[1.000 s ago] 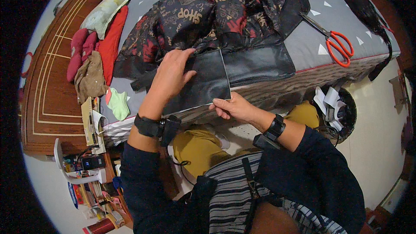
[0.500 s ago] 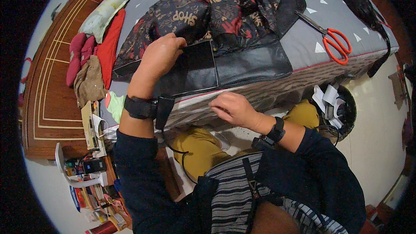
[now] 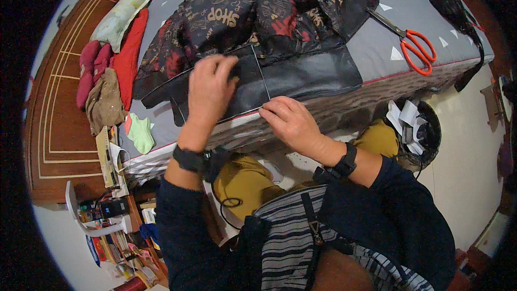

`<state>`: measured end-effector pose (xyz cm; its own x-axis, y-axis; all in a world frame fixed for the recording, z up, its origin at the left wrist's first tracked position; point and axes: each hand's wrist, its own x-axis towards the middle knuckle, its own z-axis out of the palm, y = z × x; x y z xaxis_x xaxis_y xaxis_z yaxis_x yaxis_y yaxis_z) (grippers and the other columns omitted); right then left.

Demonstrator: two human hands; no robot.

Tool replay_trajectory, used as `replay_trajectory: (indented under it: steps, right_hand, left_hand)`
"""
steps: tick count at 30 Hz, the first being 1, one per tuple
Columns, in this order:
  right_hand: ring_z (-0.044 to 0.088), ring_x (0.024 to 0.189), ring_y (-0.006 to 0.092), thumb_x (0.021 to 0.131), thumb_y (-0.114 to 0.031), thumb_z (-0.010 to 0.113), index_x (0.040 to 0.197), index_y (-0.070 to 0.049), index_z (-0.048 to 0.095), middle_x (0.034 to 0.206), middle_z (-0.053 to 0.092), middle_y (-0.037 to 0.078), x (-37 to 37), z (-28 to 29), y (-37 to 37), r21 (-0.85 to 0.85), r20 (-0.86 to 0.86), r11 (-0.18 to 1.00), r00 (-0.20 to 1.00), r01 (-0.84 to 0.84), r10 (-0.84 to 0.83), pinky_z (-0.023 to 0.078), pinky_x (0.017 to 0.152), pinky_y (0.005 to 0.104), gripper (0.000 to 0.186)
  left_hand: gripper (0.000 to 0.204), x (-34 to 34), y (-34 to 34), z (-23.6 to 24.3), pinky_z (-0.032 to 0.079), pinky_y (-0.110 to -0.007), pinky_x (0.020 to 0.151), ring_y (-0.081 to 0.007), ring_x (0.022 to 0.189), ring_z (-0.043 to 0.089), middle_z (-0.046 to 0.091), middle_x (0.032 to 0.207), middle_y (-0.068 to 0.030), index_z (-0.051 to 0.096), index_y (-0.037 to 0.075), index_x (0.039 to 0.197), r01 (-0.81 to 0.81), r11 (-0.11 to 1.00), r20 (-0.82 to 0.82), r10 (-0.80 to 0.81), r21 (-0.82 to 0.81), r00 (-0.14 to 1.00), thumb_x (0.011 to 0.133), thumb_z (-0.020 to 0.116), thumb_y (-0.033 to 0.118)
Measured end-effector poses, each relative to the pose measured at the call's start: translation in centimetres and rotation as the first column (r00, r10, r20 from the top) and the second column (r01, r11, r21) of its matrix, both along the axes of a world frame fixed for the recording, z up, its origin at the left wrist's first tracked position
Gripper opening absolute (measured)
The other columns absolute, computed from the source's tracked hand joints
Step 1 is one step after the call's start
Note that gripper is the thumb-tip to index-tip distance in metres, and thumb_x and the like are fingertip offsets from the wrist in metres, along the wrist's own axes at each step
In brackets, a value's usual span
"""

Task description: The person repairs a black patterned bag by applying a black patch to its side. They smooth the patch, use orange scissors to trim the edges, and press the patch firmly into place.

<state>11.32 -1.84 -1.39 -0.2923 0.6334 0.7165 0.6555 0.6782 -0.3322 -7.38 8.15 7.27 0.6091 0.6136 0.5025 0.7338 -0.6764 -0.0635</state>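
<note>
A black leather-like panel (image 3: 245,83) with thin pale edges lies along the near edge of the bed, on top of a black jacket's smooth border. My right hand (image 3: 293,124) pinches the panel's near right corner between thumb and fingers. Over the panel's left part is my left hand (image 3: 209,89), fingers loosely bent and thumb apart, with nothing visible in them. The jacket (image 3: 226,13) shows a dark printed lining with tan lettering and red patches. Scissors (image 3: 417,51) with orange-red handles lie to its right, blade tips touching the jacket's edge.
The bed (image 3: 398,8) has a grey sheet with white triangles. At left lie a red cloth (image 3: 132,56), a brown cloth (image 3: 107,102) and a pale green sock (image 3: 141,133). A black bin (image 3: 431,145) holding white scraps stands on the floor at right. Dark fur-like material (image 3: 441,0) lies far right.
My right hand has moved up to the panel's near corner and taken hold of it. My left hand has come down and right from the panel's upper edge. The panel has shifted slightly left.
</note>
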Motion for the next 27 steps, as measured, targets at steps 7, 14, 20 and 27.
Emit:
replay_trajectory:
  steps: [7, 14, 20, 27]
  right_hand:
    - [0.055, 0.105, 0.0302, 0.066, -0.002, 0.068, 0.106, -0.003, 0.063, 0.107, 0.058, 0.01, 1.2, -0.2, 0.4, 0.05, -0.102, 0.998, 0.994, -0.023, 0.028, 0.046, 0.088, 0.0404, 0.04]
    - [0.055, 0.103, 0.0304, 0.065, -0.002, 0.067, 0.103, -0.006, 0.064, 0.105, 0.058, 0.009, 3.4, 0.8, 1.4, 0.005, -0.034, 0.994, 0.993, 0.113, -0.113, 0.046, 0.089, 0.0431, 0.038]
    - [0.056, 0.102, 0.0302, 0.065, 0.001, 0.068, 0.103, -0.009, 0.066, 0.105, 0.058, 0.009, 3.6, 0.6, 1.4, 0.004, -0.039, 0.995, 0.995, 0.095, -0.095, 0.046, 0.088, 0.0431, 0.04]
    - [0.056, 0.101, 0.0295, 0.065, 0.0, 0.068, 0.102, -0.01, 0.067, 0.104, 0.058, 0.009, 3.5, 0.6, 1.4, 0.017, -0.035, 0.994, 0.994, 0.107, -0.106, 0.046, 0.087, 0.042, 0.038]
  left_hand:
    - [0.05, -0.7, -4.5, -4.2, 0.041, -0.042, 0.099, -0.0351, 0.116, 0.049, 0.053, 0.124, -0.0125, 0.057, 0.008, 0.118, 0.121, 0.952, 0.137, -0.085, -0.282, 0.987, 0.072, 0.075, 0.019]
    - [0.039, -1.4, -4.3, -4.2, 0.042, -0.041, 0.099, -0.0337, 0.115, 0.053, 0.06, 0.12, -0.0109, 0.061, 0.007, 0.11, 0.171, 0.931, 0.247, -0.092, -0.323, 0.965, 0.074, 0.073, 0.015]
    - [0.02, -1.2, -4.2, -4.7, 0.039, -0.045, 0.101, -0.0326, 0.114, 0.054, 0.065, 0.111, -0.0086, 0.065, 0.008, 0.095, 0.223, 0.927, 0.293, -0.132, -0.302, 0.947, 0.076, 0.071, 0.011]
    - [0.011, -0.6, -4.7, -4.5, 0.035, -0.046, 0.104, -0.0316, 0.116, 0.055, 0.066, 0.109, -0.0076, 0.063, 0.007, 0.088, 0.178, 0.928, 0.312, -0.072, -0.326, 0.947, 0.078, 0.067, 0.007]
